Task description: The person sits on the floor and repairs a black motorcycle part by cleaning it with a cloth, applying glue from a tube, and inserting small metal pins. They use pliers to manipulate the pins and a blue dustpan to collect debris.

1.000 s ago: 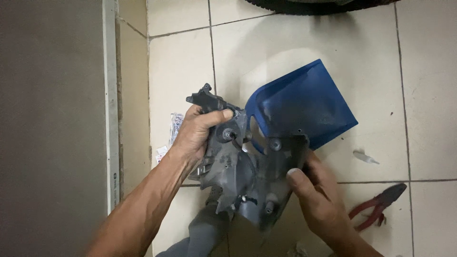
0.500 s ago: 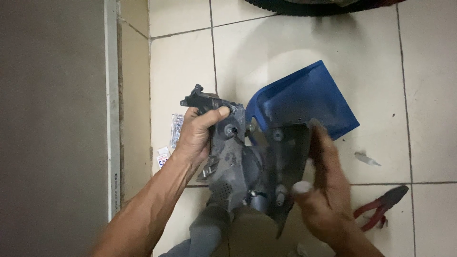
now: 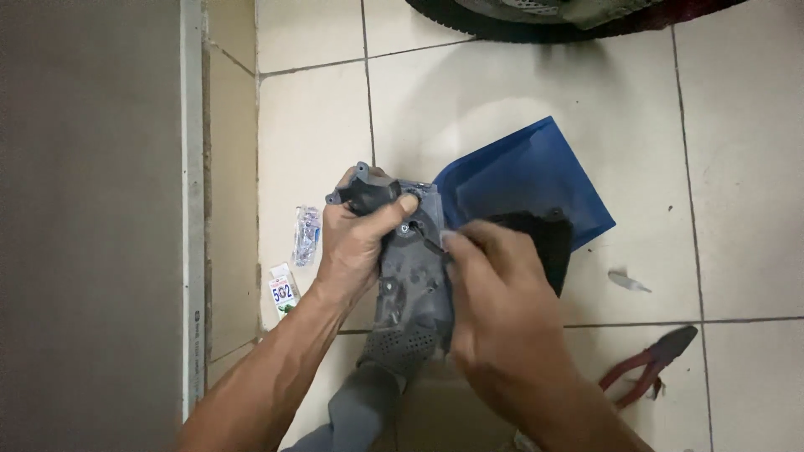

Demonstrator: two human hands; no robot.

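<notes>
The left hand is closed around the upper end of a grey plastic housing, thumb laid across its top edge beside a dark knob-like projection. The grip is firm and full: fingers wrap behind the part, out of sight. The right hand lies over the housing's right side, fingers curled down onto it; its grip is closed on the housing, with the fingertips pressing near the upper centre. The housing is held above the tiled floor, roughly upright, its lower end showing a perforated grey section. Behind it and to the right, a blue plastic panel spreads out, with a black piece at its lower edge; whether these are joined to the housing cannot be told.

On the floor, red-handled pliers lie to the right of the right hand, apart from it. A small pale scrap lies between the pliers and the blue panel. To the left of the left wrist sit a small clear packet and a small glue tube card, just beside each other. A black tyre edges the top of the view. A grey wall occupies the left.
</notes>
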